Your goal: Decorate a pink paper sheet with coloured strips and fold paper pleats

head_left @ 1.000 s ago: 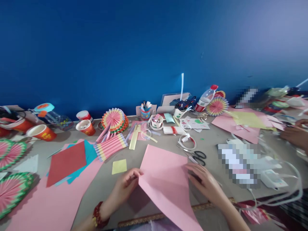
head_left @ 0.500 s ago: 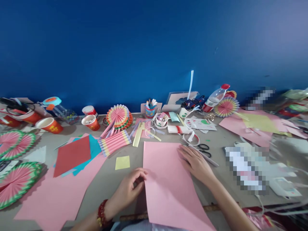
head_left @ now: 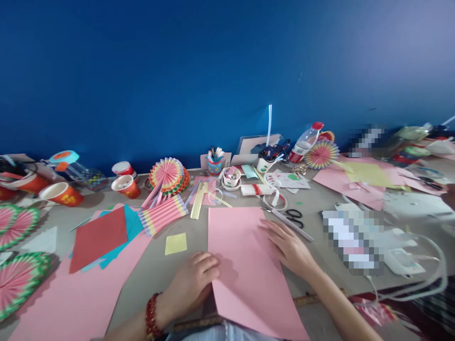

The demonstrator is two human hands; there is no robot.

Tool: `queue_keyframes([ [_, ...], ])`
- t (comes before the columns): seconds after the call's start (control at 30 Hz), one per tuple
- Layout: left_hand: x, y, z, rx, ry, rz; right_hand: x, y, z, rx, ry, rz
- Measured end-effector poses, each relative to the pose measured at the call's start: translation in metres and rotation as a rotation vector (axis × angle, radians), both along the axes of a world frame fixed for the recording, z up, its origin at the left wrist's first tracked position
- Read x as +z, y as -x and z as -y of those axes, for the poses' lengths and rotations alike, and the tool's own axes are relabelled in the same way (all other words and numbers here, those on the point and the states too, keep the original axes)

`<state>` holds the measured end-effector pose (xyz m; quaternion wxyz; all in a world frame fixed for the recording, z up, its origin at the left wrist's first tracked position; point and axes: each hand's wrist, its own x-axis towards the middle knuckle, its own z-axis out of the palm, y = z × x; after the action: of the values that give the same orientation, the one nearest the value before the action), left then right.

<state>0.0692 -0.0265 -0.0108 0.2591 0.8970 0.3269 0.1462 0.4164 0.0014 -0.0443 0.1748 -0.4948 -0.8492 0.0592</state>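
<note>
Well left of the left fingers (head_left: 206, 265): green-edged pink fan (head_left: 21, 284). Nearer, beyond the left wrist: red sheet (head_left: 97, 239) lying over blue paper (head_left: 133, 225). Beyond the left fingers and to their left: pleated strip (head_left: 163, 215), then yellow square (head_left: 176, 244), closer in, apart from the hand.

Left hand (head_left: 190, 286): red beaded bracelet (head_left: 152, 316) at wrist; fingers bent, side by side, at the left edge of the pink sheet (head_left: 241, 265). Thumb hidden; cannot tell whether they pinch the edge.

Pink sheet lies between the two hands, its far edge beyond both sets of fingers, its near end toward the person's body.

Right hand (head_left: 289, 251): fingers extended, slightly spread, resting over the sheet's far right edge. Just right of these fingers: pale stick (head_left: 293, 226), with black-handled scissors (head_left: 295, 219) beside it. Farther right: white device (head_left: 403, 260) with cable (head_left: 442, 270).
</note>
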Motion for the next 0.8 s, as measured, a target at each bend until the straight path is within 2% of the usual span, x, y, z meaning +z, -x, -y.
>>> queue_keyframes([
  [0.13,-0.001,0.003,-0.004,0.045,0.056,0.101,0.017,-0.012,0.035,0.143,0.177,-0.103],
  [0.27,0.001,0.003,-0.006,0.123,0.165,0.156,0.028,-0.017,0.055,0.169,0.306,-0.145],
  [0.37,-0.001,0.001,-0.004,0.226,0.179,0.174,0.028,-0.017,0.063,0.148,0.349,-0.189],
  [0.47,-0.006,0.0,0.0,0.33,0.203,0.142,0.019,-0.016,0.071,0.038,0.357,-0.364],
  [0.57,-0.012,0.0,0.002,0.373,0.265,0.159,0.011,-0.008,0.069,-0.173,0.314,-0.56],
  [0.67,-0.015,0.0,0.001,0.418,0.366,0.277,0.01,0.007,0.051,-0.304,0.305,-0.599],
  [0.8,-0.014,0.001,-0.003,0.497,0.51,0.387,0.008,0.022,0.023,-0.38,0.281,-0.567],
])
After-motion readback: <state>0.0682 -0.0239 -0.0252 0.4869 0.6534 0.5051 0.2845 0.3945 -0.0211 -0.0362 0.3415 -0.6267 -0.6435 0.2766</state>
